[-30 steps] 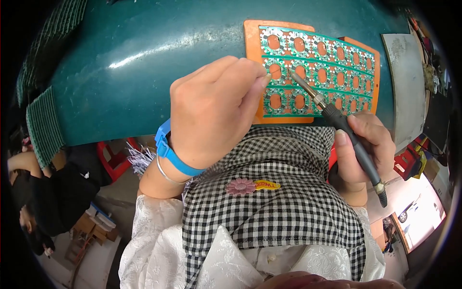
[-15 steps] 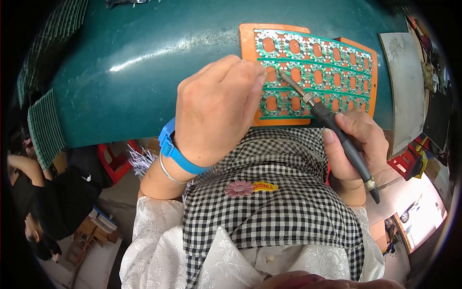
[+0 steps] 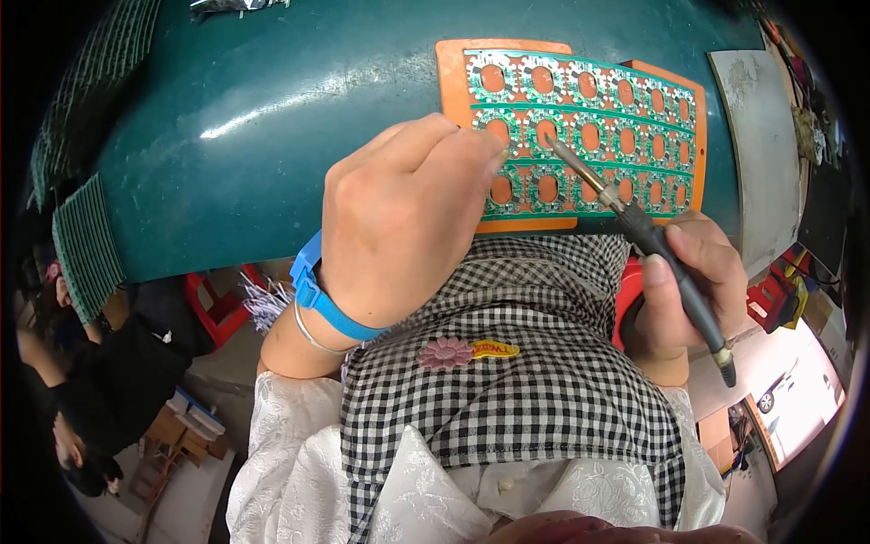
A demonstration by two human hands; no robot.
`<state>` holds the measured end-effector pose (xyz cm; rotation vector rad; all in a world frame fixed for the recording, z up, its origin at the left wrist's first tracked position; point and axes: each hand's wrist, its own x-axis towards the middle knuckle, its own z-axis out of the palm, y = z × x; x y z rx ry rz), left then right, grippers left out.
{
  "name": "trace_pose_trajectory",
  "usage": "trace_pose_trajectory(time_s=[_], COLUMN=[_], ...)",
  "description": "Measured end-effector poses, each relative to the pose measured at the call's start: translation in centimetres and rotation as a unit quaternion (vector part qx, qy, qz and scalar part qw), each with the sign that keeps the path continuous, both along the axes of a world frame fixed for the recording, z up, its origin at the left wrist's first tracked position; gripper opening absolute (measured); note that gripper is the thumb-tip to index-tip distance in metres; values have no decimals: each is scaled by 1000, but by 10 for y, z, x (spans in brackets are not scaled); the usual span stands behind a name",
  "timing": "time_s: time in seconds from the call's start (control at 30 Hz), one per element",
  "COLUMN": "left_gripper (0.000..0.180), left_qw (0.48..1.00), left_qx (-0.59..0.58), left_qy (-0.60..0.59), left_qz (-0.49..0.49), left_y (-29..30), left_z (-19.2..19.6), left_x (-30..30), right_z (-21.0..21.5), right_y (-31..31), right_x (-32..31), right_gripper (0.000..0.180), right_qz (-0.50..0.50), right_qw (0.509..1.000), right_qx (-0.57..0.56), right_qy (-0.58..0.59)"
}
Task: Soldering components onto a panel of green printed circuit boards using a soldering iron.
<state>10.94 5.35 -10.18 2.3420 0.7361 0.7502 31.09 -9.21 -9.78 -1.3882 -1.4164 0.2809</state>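
A panel of round green circuit boards, with several oval openings, lies on an orange tray at the table's near edge. Over the panel's left side is my left hand, closed in a pinch with its fingertips near the middle row. Whatever sits between those fingertips is hidden or too small to make out. My right hand is wrapped round the dark handle of a soldering iron. The iron's metal tip points up and left, over an opening in the middle row's second column; whether it touches cannot be told.
The tabletop is green and glossy. A grey plate stands at the right, and green ridged sheets at the left. Red stools are below. Another person in dark clothes is at the far left.
The soldering iron's tip has shifted right across the panel, from the first column toward the second, and my right hand has moved right. My left hand keeps its pinch near the same spot.
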Motion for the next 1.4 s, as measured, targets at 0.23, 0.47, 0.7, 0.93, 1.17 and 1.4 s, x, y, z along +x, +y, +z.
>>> trace_pose_trajectory(time_s=[0.23, 0.47, 0.7, 0.93, 1.17, 1.4], left_gripper=[14, 20, 15, 9, 10, 14], left_qw=[1000, 999, 1000, 1000, 999, 1000], left_qx=[28, 35, 9, -3, -10, 0], left_qy=[14, 28, 20, 13, 28, 31], left_qz=[-6, -10, -15, 0, 14, -1], left_y=[0, -4, -2, 0, -2, -1], left_z=[-11, -10, -1, 12, 9, -1], left_x=[8, 8, 1, 8, 0, 3], right_z=[-6, -2, 1, -5, -1, -5], right_y=[1, 6, -2, -5, 1, 6], right_x=[-7, -5, -5, 1, -3, -4], right_gripper=[24, 25, 25, 24, 23, 24], right_qz=[-10, 30, -11, -59, -3, 8], right_qw=[999, 998, 999, 996, 999, 999], right_qx=[-48, -16, -31, -16, -39, -42], right_qy=[-8, -55, -42, 66, 10, -21])
